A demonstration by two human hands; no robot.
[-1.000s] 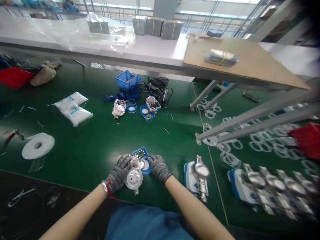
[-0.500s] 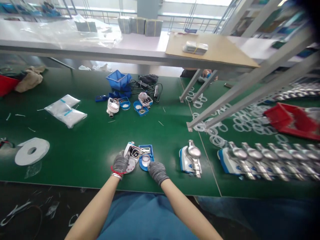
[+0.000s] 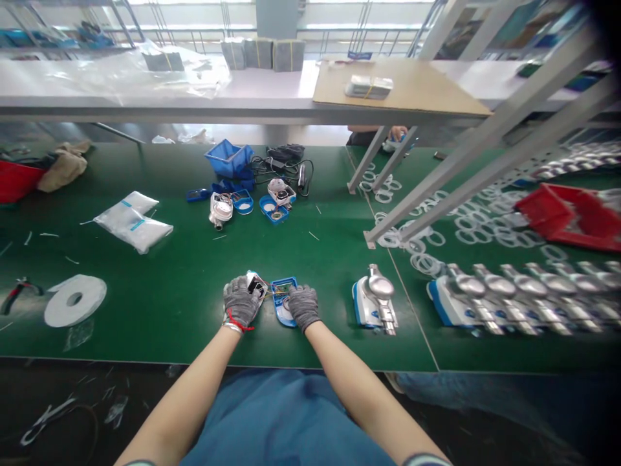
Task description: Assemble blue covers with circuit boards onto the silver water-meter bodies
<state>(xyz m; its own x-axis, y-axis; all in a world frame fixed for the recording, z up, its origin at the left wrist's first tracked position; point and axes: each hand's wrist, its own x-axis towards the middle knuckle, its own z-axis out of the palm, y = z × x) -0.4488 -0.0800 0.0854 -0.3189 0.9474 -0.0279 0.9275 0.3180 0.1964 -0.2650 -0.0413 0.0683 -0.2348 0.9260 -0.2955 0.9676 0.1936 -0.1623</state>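
My left hand (image 3: 239, 301), in a grey glove with a red band at the wrist, is closed around a white device housing (image 3: 257, 285). The palm covers most of it; a dark part shows at its open side. Thin wires (image 3: 273, 292) run from it to a blue housing half (image 3: 285, 317) lying open beside it on the table. My right hand (image 3: 304, 307), also gloved in grey, has its fingers curled onto the right side of the blue half. Its fingertips are partly hidden.
One assembled white-and-blue device with a metal dome (image 3: 381, 288) stands right, near a row of similar devices (image 3: 519, 298). Clear rings (image 3: 427, 262) lie by the shelf posts (image 3: 388, 228). A white tape roll (image 3: 75, 299) and pliers (image 3: 19, 291) lie left; opened devices (image 3: 222, 208) lie behind.
My left hand has turned over the white housing and covers more of it. My right hand has moved up along the blue half, from its rounded end towards its upper part.
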